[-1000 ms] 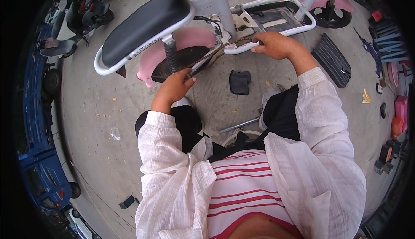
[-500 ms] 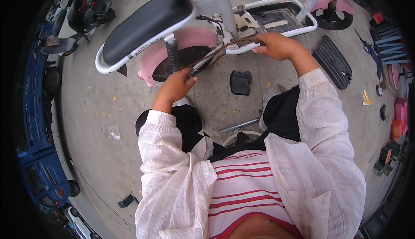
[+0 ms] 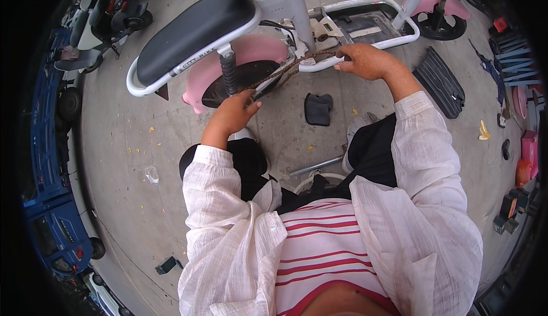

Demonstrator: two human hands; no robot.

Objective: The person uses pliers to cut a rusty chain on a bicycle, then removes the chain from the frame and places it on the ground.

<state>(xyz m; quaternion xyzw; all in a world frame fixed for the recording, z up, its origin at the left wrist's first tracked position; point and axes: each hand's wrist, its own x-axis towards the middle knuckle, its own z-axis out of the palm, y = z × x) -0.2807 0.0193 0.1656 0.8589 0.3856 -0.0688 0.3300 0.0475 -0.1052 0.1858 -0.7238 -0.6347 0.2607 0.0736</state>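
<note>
A white e-bike with a black padded rear seat (image 3: pixel 191 36) and a pink rear fender (image 3: pixel 257 50) stands in front of me. A brown, rusty-looking chain (image 3: pixel 307 57) runs slackly along its side between my hands. My left hand (image 3: pixel 231 113) has its fingers curled on the chain's lower end, beside the rear wheel and coiled spring (image 3: pixel 227 70). My right hand (image 3: pixel 365 62) pinches the other end near the white lower frame tube. A small black piece (image 3: pixel 318 109) lies on the ground below the chain, and a metal tube (image 3: pixel 317 164) lies between my feet.
A black ribbed panel (image 3: pixel 438 82) lies at right on the concrete ground (image 3: pixel 131 162). Scooters (image 3: pixel 108 22) stand at upper left. A blue truck (image 3: pixel 54 230) is along the left edge. Boxes (image 3: pixel 508 210), pink containers (image 3: pixel 528 153) and blue slats (image 3: pixel 514 59) line the right.
The view has shifted very slightly. My hands hold nearly the same positions on the chain, and nothing else has visibly moved.
</note>
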